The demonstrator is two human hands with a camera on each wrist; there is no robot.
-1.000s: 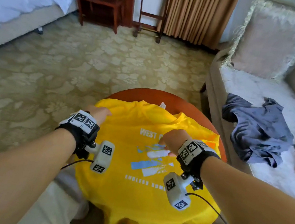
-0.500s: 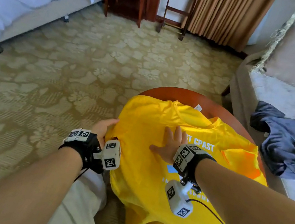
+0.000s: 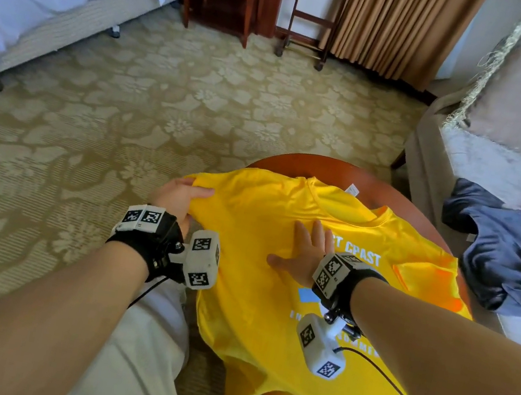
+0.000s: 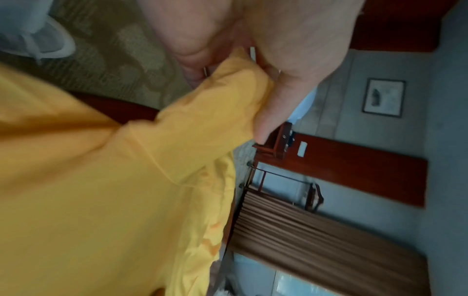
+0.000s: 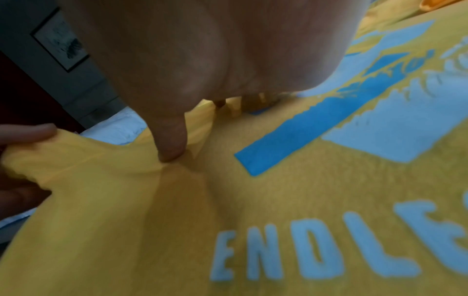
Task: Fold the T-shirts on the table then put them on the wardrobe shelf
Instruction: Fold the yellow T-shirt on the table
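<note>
At frame centre, our right hand (image 3: 302, 257) presses flat, fingers spread, on the yellow T-shirt (image 3: 248, 299); our left hand (image 3: 179, 197) pinches its left sleeve (image 3: 202, 201).

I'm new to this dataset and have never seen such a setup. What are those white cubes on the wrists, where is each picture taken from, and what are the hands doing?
No machine here: a person wears three cameras. The white cubes strapped at the wrists look like the wrist cameras. The wide picture comes from the head; the two close, blurry ones look along each hand. A yellow T-shirt lies spread on a round wooden table. The left hand pinches its left sleeve; the right hand presses flat on the chest. A grey garment lies on the sofa nearby.
</note>
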